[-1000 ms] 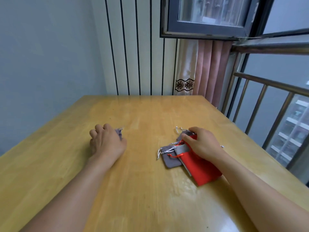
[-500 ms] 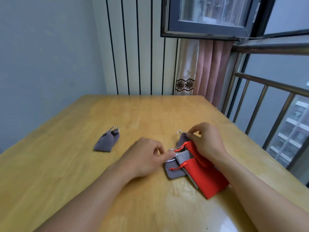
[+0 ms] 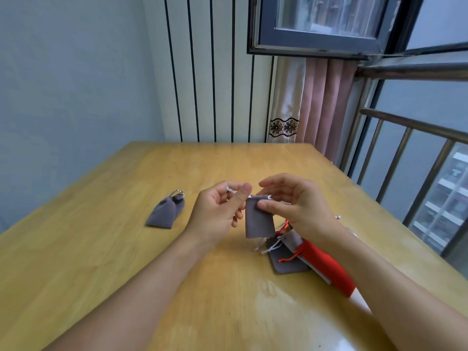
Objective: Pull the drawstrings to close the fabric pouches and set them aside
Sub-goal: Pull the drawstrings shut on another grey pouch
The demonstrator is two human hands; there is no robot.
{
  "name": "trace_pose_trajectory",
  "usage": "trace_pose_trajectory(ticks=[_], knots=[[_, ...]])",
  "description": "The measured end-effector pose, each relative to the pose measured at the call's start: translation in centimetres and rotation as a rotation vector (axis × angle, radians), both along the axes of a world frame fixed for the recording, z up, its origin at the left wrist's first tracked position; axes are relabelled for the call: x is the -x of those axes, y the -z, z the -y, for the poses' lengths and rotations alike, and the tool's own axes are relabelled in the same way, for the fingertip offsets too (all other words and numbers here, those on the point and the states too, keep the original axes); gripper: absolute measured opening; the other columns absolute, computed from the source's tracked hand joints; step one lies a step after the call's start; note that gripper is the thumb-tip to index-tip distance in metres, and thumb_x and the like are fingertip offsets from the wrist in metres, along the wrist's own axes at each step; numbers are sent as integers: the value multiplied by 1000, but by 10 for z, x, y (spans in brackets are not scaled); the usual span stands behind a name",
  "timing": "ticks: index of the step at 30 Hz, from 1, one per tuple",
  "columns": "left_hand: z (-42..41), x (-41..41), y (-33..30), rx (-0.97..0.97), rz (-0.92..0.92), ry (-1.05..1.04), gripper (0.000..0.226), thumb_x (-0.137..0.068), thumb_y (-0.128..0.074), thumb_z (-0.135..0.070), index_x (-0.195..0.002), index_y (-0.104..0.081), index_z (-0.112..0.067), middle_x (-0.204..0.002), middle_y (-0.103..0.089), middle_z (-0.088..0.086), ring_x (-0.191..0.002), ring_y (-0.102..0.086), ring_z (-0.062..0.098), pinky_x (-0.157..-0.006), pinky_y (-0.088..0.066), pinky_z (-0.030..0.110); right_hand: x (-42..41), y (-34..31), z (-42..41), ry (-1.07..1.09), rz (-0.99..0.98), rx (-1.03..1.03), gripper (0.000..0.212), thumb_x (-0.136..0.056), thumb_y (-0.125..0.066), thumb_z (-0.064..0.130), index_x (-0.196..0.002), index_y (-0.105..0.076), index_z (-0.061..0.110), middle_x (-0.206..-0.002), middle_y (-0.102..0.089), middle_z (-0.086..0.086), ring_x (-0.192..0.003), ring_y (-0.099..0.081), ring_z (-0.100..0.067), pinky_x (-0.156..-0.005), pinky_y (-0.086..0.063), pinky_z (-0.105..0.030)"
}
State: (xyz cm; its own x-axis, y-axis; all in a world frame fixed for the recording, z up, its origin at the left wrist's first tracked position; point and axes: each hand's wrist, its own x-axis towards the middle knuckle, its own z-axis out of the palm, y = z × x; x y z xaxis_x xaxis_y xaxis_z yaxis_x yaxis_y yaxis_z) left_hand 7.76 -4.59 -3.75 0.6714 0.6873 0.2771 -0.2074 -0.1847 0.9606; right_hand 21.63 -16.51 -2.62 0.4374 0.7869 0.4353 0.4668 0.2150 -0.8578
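Observation:
A grey fabric pouch (image 3: 258, 221) hangs above the wooden table (image 3: 101, 249), its mouth still wide. My left hand (image 3: 217, 211) pinches its white drawstring at the upper left corner. My right hand (image 3: 296, 206) pinches the pouch's top right edge between thumb and fingers. On the table to the left lies a drawn-shut grey pouch (image 3: 164, 211). Under my right forearm lies a pile: a red pouch (image 3: 326, 267), another grey pouch (image 3: 286, 262) and a light grey one (image 3: 291, 239), with loose red and white strings.
A metal railing (image 3: 410, 158) runs close along the table's right edge. A striped wall panel (image 3: 215, 72) and a pink curtain (image 3: 321, 102) stand behind the far edge.
My left hand let go of the shut grey pouch at the left and came across to the pile. Both hands have lifted a grey pouch off the pile into the air.

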Motion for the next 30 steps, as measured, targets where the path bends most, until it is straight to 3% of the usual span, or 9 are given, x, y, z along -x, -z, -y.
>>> trace_pose_trajectory(ticks=[3, 6, 10, 15, 18, 21, 25, 27, 30], knots=[[-4, 0, 3, -51, 5, -78, 11, -89, -68, -14, -84, -71, -5, -58, -61, 2, -51, -54, 12, -49, -46, 23, -1, 1, 0, -9, -2, 79, 34, -74, -82, 1, -106, -70, 9, -93, -76, -11, -83, -70, -11, -78, -57, -24], [-9, 1, 2, -18, 34, -128, 9, -89, -67, -9, -81, -72, -7, -59, -66, 1, -51, -59, 11, -51, -51, 21, -6, 1, 2, 24, 12, 176, 22, -78, -81, 9, -100, -74, 6, -80, -71, -11, -67, -59, -10, -61, -50, -20], [-21, 6, 0, -33, 9, -140, 10, -90, -65, -6, -84, -73, -8, -57, -65, 0, -49, -59, 10, -51, -53, 22, -17, -1, 7, 64, 47, 222, 9, -87, -74, 14, -85, -76, 5, -56, -60, 6, -50, -45, -7, -50, -40, -19], [-32, 17, 0, -214, -205, -212, 21, -87, -71, -14, -69, -70, -4, -51, -57, 4, -40, -50, 13, -42, -46, 23, -21, -6, 10, 159, -68, 171, 23, -89, -72, 20, -74, -71, 2, -57, -61, -7, -50, -48, -15, -48, -42, -22], [-32, 22, -4, -237, -313, -248, 40, -87, -72, -31, -62, -64, -1, -49, -52, 4, -39, -46, 14, -40, -41, 21, -18, -3, 7, 136, -338, 121, 29, -94, -64, 26, -78, -67, 3, -71, -64, -12, -58, -58, -17, -53, -46, -22], [-28, 20, -10, 121, -151, -183, 47, -88, -65, -46, -60, -52, -10, -59, -54, 4, -48, -43, 13, -41, -37, 21, -8, -4, 1, 5, -727, 77, 29, -98, -58, 29, -83, -63, 4, -87, -70, -11, -65, -64, -15, -57, -50, -22], [-19, 14, -16, 679, 122, 54, 42, -83, -64, -49, -59, -47, -19, -81, -69, -3, -57, -46, 7, -40, -29, 15, -2, -10, 1, -241, -1127, -107, 37, -98, -53, 28, -63, -49, 14, -111, -74, -11, -62, -55, -11, -47, -42, -18], [-16, 15, -20, 820, 257, 235, 46, -87, -58, -50, -55, -43, -20, -97, -72, -3, -60, -46, 5, -42, -24, 13, 1, -11, 1, -318, -1251, -173, 39, -98, -50, 28, -61, -46, 15, -100, -74, -8, -55, -50, -8, -45, -36, -16], [-14, 18, -27, 774, 264, 290, 46, -91, -53, -50, -60, -37, -20, -70, -57, -5, -51, -38, 4, -39, -21, 13, 0, -11, -1, -328, -1234, -174, 35, -101, -46, 26, -68, -44, 16, -72, -56, -1, -48, -37, -7, -43, -35, -17]])
